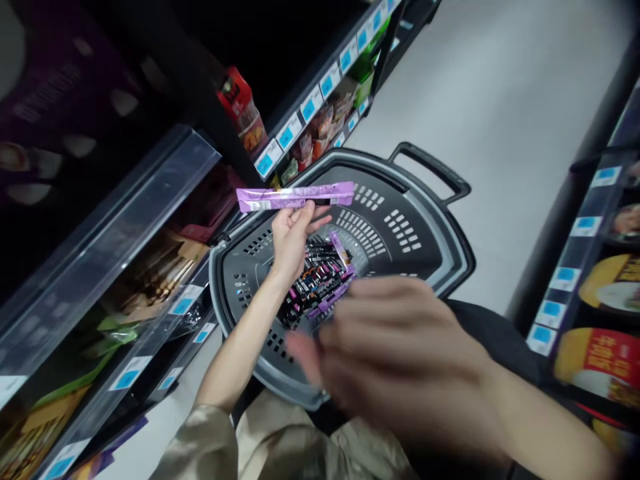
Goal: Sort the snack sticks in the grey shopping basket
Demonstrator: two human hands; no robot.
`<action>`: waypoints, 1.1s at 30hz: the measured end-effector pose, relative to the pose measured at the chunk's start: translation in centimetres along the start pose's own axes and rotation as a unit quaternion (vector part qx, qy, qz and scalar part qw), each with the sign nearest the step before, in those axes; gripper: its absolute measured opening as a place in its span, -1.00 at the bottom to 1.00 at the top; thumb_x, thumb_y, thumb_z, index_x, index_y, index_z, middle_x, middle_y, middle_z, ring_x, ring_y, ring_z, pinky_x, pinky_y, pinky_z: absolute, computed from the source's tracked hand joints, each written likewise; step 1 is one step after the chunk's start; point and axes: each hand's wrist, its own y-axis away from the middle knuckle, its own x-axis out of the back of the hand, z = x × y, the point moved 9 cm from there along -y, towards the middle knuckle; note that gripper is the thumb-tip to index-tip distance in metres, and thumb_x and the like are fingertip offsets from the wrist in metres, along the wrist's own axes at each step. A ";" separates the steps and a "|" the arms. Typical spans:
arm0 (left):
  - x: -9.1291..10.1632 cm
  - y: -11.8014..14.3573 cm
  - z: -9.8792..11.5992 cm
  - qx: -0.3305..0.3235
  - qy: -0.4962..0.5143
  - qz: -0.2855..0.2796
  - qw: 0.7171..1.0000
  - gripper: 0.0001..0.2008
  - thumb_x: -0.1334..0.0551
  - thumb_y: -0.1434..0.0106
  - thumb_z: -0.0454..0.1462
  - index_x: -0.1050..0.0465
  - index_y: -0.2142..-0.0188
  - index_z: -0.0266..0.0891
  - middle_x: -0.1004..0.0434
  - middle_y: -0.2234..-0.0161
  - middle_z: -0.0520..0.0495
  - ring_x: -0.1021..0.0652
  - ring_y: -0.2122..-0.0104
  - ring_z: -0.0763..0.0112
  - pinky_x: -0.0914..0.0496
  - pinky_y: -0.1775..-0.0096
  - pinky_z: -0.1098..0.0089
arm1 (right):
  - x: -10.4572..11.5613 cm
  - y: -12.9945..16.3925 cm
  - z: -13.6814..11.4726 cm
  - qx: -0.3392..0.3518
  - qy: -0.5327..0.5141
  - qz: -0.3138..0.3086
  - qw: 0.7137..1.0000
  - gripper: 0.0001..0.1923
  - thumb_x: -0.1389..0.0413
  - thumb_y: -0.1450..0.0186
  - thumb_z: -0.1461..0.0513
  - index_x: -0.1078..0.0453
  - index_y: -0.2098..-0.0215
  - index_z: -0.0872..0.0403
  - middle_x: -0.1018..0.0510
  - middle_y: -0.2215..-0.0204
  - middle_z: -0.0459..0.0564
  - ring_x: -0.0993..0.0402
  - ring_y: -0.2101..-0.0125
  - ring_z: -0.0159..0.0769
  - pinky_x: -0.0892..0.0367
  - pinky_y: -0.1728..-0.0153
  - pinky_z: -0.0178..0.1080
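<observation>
A person's left hand (291,243) holds a slim purple packet (265,199) above the far side of a dark shopping basket (435,220); from where I stand, its fingers are clamped on the packet near the middle. The step in hand seems to be handling this single packet, apart from the pile of dark and purple packets (320,273) inside the basket. The next move likely calls for a steady pinch. The right hand (405,347) is blurred, fingers curled; I cannot tell whether they grip anything. The held packet looks glossy, long and narrow, with flat ends.
</observation>
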 end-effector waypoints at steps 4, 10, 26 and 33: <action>0.2 0.0 -0.1 0.030 0.035 0.001 0.999 -0.72 -0.33 -0.31 -0.08 -0.41 0.27 -0.26 -0.66 0.25 -0.15 -0.67 0.09 0.16 -0.51 -0.06 0.12 | -1.0 -2.1 8.2 -0.013 -0.006 0.005 1.000 -0.72 -0.06 -0.48 0.22 -0.48 -0.11 -0.09 -0.61 0.39 -0.15 -0.55 0.34 -0.33 -0.51 0.23 -0.25; 0.0 -0.3 0.6 0.010 0.051 -0.028 0.998 -0.59 -0.41 -0.21 0.02 -0.43 0.36 -0.29 -0.64 0.29 -0.17 -0.68 0.13 0.08 -0.55 0.08 0.15 | 0.7 -2.4 18.3 -0.173 0.024 0.051 0.983 -0.65 -0.06 -0.47 -0.01 -0.55 0.08 0.04 -0.66 0.18 0.07 -0.57 0.16 -0.08 -0.47 0.12 -0.06; 3.2 -1.6 0.0 -0.018 0.034 0.088 0.995 -0.60 -0.52 -0.01 -0.05 -0.54 0.31 -0.29 -0.62 0.30 -0.09 -0.54 0.34 0.43 -0.36 0.36 0.47 | -1.1 -2.2 21.9 -0.175 0.060 0.044 0.982 -0.60 0.00 -0.48 0.01 -0.45 0.41 0.01 -0.57 0.57 -0.04 -0.49 0.57 -0.24 -0.38 0.42 -0.23; 3.5 -2.0 0.9 -0.025 -0.017 0.076 0.997 -0.58 -0.53 0.03 -0.02 -0.58 0.36 -0.32 -0.63 0.38 -0.14 -0.56 0.33 0.32 -0.32 0.36 0.41 | -1.0 -2.4 21.9 -0.171 0.033 0.052 0.983 -0.61 -0.02 -0.47 0.04 -0.40 0.45 0.01 -0.51 0.61 -0.09 -0.44 0.60 -0.29 -0.34 0.44 -0.26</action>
